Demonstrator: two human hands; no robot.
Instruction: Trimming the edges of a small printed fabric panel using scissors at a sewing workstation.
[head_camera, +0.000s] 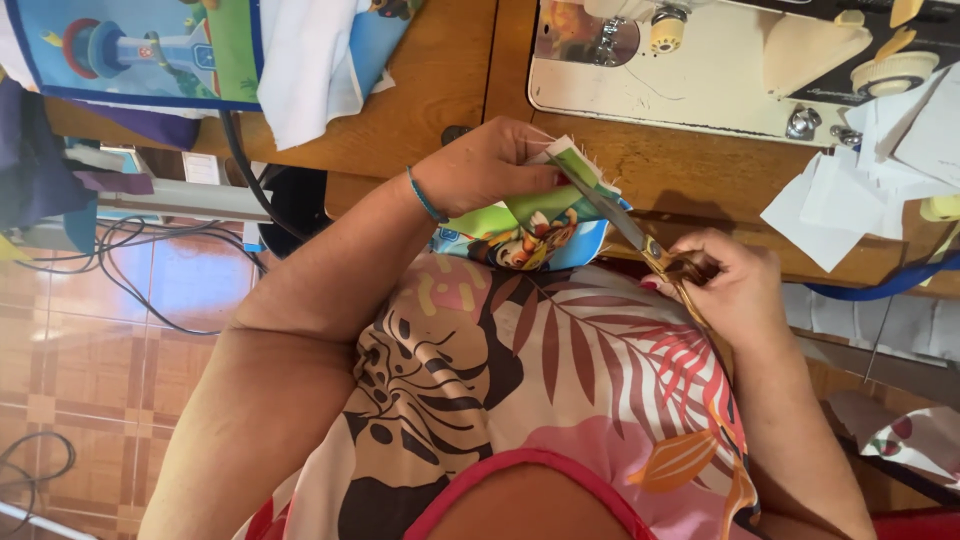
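Observation:
My left hand (490, 165) pinches a folded piece of colourful cartoon-print fabric (530, 225) by its upper edge, just in front of the wooden table. My right hand (725, 285) grips a pair of scissors (625, 225) with brown handles. Their blades reach up and left into the fabric's white and green edge, right beside my left fingers. The rest of the fabric hangs down onto my lap, over a leaf-patterned garment.
A cream sewing machine (720, 70) stands on the wooden table (440, 90) at the top right. White fabric scraps (850, 200) lie beside it. More cartoon-print cloth (150, 50) lies at the top left. Cables (130, 260) trail over the tiled floor at the left.

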